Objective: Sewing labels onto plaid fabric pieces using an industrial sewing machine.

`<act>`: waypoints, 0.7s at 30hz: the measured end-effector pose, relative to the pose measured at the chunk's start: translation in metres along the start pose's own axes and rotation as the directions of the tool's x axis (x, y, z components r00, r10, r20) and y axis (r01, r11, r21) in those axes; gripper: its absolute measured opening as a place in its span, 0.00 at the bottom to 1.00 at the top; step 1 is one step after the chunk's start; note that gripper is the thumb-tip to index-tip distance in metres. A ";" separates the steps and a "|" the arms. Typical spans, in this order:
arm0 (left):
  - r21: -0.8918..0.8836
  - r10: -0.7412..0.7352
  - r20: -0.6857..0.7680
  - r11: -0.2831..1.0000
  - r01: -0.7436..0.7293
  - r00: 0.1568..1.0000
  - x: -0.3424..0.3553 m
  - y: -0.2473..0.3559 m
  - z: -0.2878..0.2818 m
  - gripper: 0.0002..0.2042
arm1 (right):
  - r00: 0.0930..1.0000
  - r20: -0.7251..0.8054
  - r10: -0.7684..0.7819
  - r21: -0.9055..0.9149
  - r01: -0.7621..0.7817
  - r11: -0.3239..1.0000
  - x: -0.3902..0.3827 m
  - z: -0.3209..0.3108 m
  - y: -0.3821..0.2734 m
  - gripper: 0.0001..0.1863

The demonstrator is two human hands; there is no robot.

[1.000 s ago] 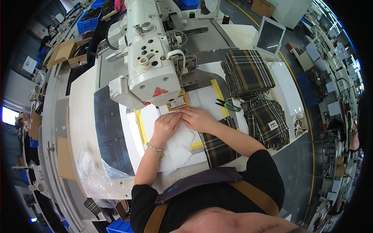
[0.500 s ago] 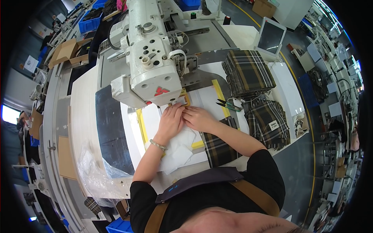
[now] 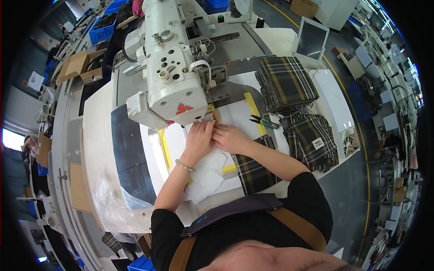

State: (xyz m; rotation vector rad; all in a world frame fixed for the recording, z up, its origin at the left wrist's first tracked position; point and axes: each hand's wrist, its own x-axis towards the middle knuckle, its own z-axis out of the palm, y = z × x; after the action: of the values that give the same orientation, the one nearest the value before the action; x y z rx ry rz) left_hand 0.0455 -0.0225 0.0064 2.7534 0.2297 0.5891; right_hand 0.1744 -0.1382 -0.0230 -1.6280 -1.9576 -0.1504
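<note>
My left hand (image 3: pixel 199 140), fingers together, reaches beneath the white sewing machine head (image 3: pixel 172 90) to a small yellow-edged frame (image 3: pixel 214 118). My right hand (image 3: pixel 229 139) lies beside it, fingertips bent and meeting the left ones; what they pinch or press is too small to tell. Loose white sheets (image 3: pixel 208 176) lie under my wrists on a white board edged in yellow tape (image 3: pixel 253 109). Plaid fabric (image 3: pixel 255 176) lies under my right forearm. Green-handled snips (image 3: pixel 266 123) rest right of my hands.
Two stacks of plaid fabric (image 3: pixel 287 81) stand at the right, with a small screen (image 3: pixel 310 39) behind. Crumpled clear plastic (image 3: pixel 108 203) lies at the near left. Thread cones (image 3: pixel 260 23) stand at the back. Cardboard boxes (image 3: pixel 77 65) and blue bins (image 3: pixel 101 31) are at the far left.
My left hand has slid forward and slightly right, its fingertips now higher over the small frame. My right hand has barely moved.
</note>
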 end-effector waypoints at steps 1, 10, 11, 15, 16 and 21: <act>0.000 0.002 0.002 1.000 -0.002 1.000 0.001 0.002 -0.001 0.23 | 1.000 -0.002 0.002 0.000 -0.002 1.000 -0.001 0.000 -0.001 0.15; 0.034 0.020 0.079 0.999 -0.023 0.997 0.006 0.008 0.004 0.23 | 0.996 0.059 0.062 0.048 -0.065 0.997 -0.004 -0.006 -0.002 0.12; 0.039 0.017 0.077 0.999 -0.020 0.997 0.006 0.008 0.003 0.21 | 0.992 0.117 0.041 0.034 -0.045 0.998 0.000 -0.016 -0.004 0.12; -0.073 0.014 0.189 0.997 0.000 0.982 0.007 0.000 -0.017 0.24 | 0.959 0.283 0.029 -0.022 -0.024 0.999 -0.006 -0.046 -0.001 0.17; -0.150 0.030 0.214 0.989 0.002 0.976 0.006 0.000 -0.024 0.27 | 0.922 0.377 0.087 -0.009 -0.090 0.996 -0.007 -0.062 -0.007 0.20; -0.120 0.125 0.271 0.988 -0.095 0.954 0.001 0.028 -0.052 0.32 | 0.923 0.127 0.364 0.004 -0.368 0.930 -0.057 -0.121 -0.021 0.14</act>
State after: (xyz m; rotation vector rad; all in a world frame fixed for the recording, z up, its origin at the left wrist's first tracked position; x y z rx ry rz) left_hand 0.0274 -0.0348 0.0610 2.7168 -0.0206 0.2264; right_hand 0.2027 -0.2453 0.0541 -1.9926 -1.6930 0.1277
